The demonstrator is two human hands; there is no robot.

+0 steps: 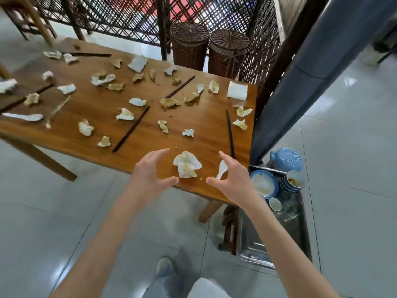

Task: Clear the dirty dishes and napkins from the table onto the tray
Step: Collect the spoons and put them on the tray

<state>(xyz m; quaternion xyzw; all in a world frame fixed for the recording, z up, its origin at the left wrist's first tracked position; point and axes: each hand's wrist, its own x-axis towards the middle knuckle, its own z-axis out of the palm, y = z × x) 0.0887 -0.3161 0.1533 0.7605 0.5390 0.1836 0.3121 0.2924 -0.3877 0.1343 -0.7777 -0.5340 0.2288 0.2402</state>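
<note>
I'm holding both hands spread and empty, left hand (150, 175) and right hand (231, 179) flanking a crumpled napkin (187, 164) | white spoon (222, 172) lying beside my right fingers | napkins and chopsticks (131, 129) littering the table (103, 104) | tray (253, 252) sitting right, carrying stacked bowls (290, 183).

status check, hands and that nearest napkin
Left hand and right hand open, either side of crumpled napkin. White spoon by right fingers. Nothing between hands and napkin.
</note>
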